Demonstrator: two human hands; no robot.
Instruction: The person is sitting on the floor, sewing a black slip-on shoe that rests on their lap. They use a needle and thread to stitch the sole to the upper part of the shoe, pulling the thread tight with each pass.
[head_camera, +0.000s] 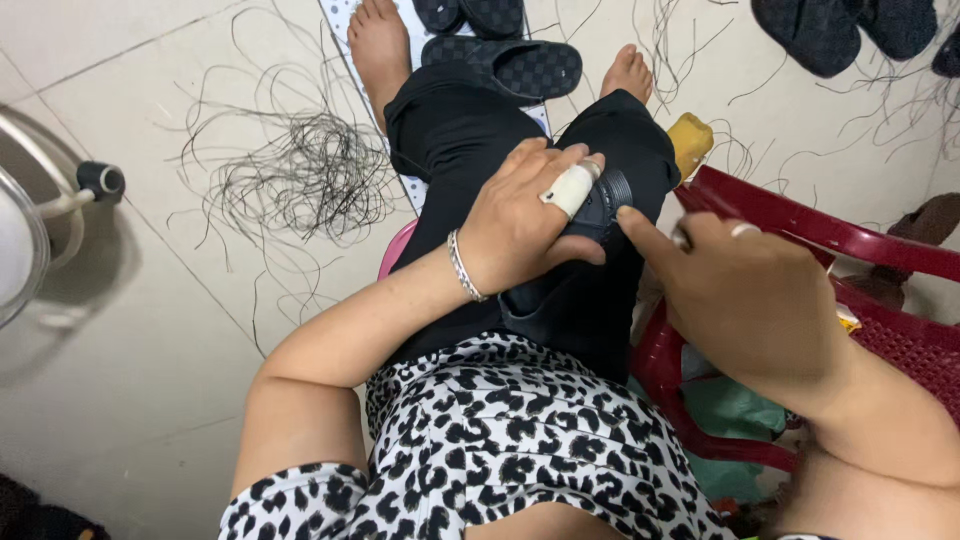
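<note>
On our lap, centre frame, we're holding a small dark piece w/ a ribbed round end (608, 200), lying on the black trousers (470, 150) over the right thigh. Our left hand (520, 225) is closing over it from 9 o'clock: palm on top, thumb curling under, fingers wrapping the near side, so the grip is nearly shut around it. One finger of that hand is wearing a white bandage (570, 188), and a silver bracelet (463, 266) is sitting at the wrist. Our right hand (745, 295) is coming in from 4 o'clock, index fingertip touching the piece's ribbed end; the other fingers are curling loosely. Can't tell if it's pinching anything, though sth small and pale is showing near the knuckles.

At 10 o'clock of the hands, a tangle of thin black threads (310, 175) is lying on the pale tile floor (130, 330). At 12 o'clock, our bare feet are resting by a dark checked slipper (520, 65). At 1 o'clock, just beyond the knee, a yellow object (690, 140) is peeking out. At 3 o'clock, a red plastic chair (830, 235) is standing just beside our right arm, w/ green material under it. Top-right corner: more dark fabric pieces (830, 30). At 6 o'clock, we're wearing a black-and-white spotted top (480, 440). Far left, a white fan stand is showing partly.
</note>
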